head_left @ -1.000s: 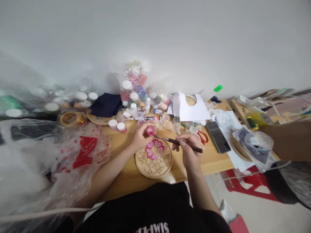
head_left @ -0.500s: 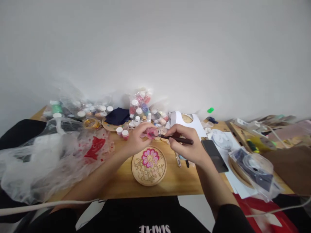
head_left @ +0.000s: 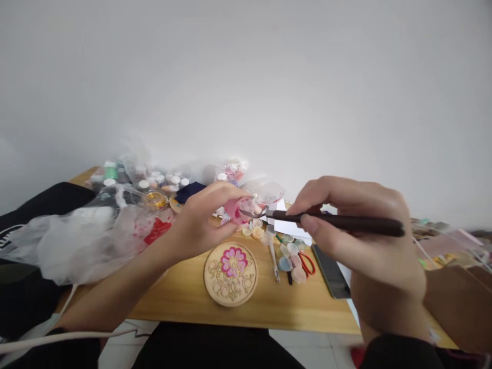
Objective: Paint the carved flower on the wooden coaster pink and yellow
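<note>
Wooden disc (head_left: 231,277): petals (head_left: 231,254) filled pink, outlines below (head_left: 233,293) look unfilled; left hand (head_left: 203,219) grips pink cup (head_left: 231,209), right hand (head_left: 367,245) holds dark-handled tool (head_left: 349,224).

The cup (head_left: 232,210) is pink, the tool (head_left: 342,222) dark brown, the disc (head_left: 231,274) pink-flowered.

Your left hand (head_left: 200,218) and your right hand (head_left: 357,230), 2 in total, were held up before you, not touching. The left forearm (head_left: 126,284) slanted inward; the right thumb (head_left: 326,243) lay below the bent index finger (head_left: 307,195).
</note>
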Tool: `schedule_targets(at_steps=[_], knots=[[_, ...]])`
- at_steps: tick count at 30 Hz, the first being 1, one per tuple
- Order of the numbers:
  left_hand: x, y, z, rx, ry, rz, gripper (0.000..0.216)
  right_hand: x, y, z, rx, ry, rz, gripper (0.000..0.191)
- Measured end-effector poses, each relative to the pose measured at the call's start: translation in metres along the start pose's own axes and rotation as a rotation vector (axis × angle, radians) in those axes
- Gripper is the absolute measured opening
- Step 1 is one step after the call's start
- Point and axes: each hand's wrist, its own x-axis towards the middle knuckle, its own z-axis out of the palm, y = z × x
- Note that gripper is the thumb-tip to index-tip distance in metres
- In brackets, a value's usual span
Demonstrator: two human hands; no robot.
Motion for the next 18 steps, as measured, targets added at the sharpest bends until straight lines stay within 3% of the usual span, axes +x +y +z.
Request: schedule_targets(at_steps=[3,8,13,18], knots=[[-0.002,0.003,-0.001,-0.001,-0.047,-0.004,0.039,-0.003,0.001,0.004,-0.012,0.083,0.063,0.014],[-0.008,0.009,-0.001,-0.011,-0.091,-0.002,0.039,0.000,0.005,0.004,0.032,0.014,0.082,0.019],[-0.012,0.014,0.001,0.009,-0.144,-0.054,0.043,-0.001,0.006,0.008,0.083,0.047,0.134,0.021],[-0.019,0.008,0.010,0.009,-0.125,-0.044,0.037,-0.007,0.037,0.014,0.252,0.023,0.253,0.017]])
